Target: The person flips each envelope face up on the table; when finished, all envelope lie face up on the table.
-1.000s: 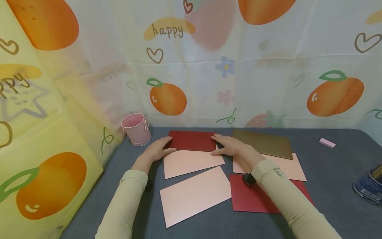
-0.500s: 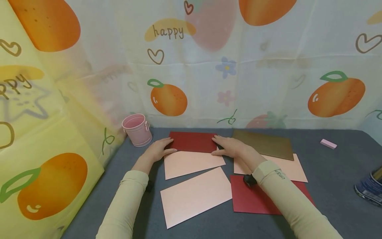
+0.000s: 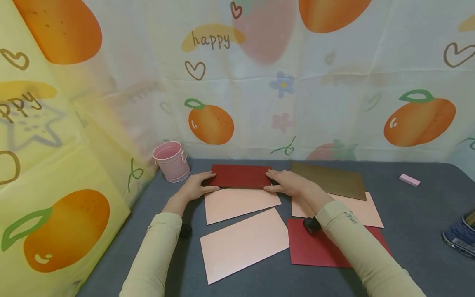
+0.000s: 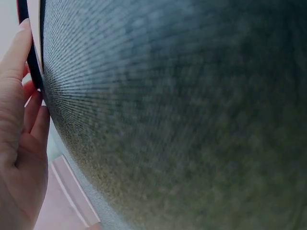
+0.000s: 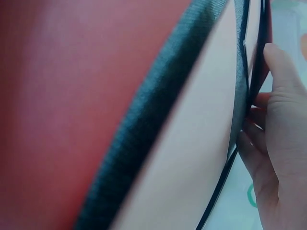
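In the head view, a dark red rectangular card [image 3: 239, 176] lies between both hands at the far side of the table. My left hand [image 3: 192, 189] grips its left end, thumb at the near corner and fingers around the side. At the right end my right hand [image 3: 291, 183] holds it the same way. A pale pink card [image 3: 239, 204] is partly covered by the red one. The right wrist view shows the thumb on the red card's edge [image 5: 266, 62], its underside dark. In the left wrist view the fingers [image 4: 36, 115] reach behind that edge.
Another pink card [image 3: 245, 246] lies nearer. To the right, a brown card [image 3: 330, 180] overlaps a pink card [image 3: 372, 210], with a red card [image 3: 315, 247] below under my right forearm. A pink bucket [image 3: 171, 161], a small pink block [image 3: 410, 180] and a blue can [image 3: 460, 235] stand around.
Both hands stay at the ends of the red card. The card looks slightly tilted compared with before, its far edge a little lower in view. The other cards stay put.
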`<state>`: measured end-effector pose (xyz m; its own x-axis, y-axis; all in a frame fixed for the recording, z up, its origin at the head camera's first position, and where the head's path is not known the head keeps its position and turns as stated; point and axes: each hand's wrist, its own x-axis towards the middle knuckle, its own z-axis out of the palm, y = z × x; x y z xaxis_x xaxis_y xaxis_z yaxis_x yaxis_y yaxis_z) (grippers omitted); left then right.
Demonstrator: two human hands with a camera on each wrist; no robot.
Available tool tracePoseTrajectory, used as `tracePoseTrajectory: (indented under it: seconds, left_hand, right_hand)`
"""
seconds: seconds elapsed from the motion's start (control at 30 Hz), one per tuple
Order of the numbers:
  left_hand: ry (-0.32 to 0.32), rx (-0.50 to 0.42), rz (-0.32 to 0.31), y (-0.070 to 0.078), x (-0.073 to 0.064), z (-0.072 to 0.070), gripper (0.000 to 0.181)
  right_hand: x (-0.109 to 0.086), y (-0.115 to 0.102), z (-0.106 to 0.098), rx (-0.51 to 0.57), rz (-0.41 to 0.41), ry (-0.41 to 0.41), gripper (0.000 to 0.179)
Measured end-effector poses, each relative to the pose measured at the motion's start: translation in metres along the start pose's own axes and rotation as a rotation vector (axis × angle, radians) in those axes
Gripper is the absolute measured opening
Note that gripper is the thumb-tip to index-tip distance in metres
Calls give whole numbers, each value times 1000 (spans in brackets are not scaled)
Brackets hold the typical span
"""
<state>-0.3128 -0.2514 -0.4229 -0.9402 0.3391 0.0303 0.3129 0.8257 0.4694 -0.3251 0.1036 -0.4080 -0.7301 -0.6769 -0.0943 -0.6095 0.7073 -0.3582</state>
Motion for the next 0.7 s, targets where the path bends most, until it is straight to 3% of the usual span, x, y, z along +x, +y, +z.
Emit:
tracePoseTrajectory:
  seconds: [0.2,0.37,0.5,0.7]
  left_hand:
    - [24,-21,66,-1,-2,-2,56]
    - [87,-75,74,1,-4,-5,48]
    - [167,-141,54,3,-7,-8,39]
    - [273,-318,20,6,-9,-10,25]
  right_hand:
    - [0,4,-1,39,-9,14,67]
    - [-2,6,-3,72,-19,79,58]
    - [-3,9,-4,82,-65,196,47]
    - [-4,9,-6,62,-173,421,26]
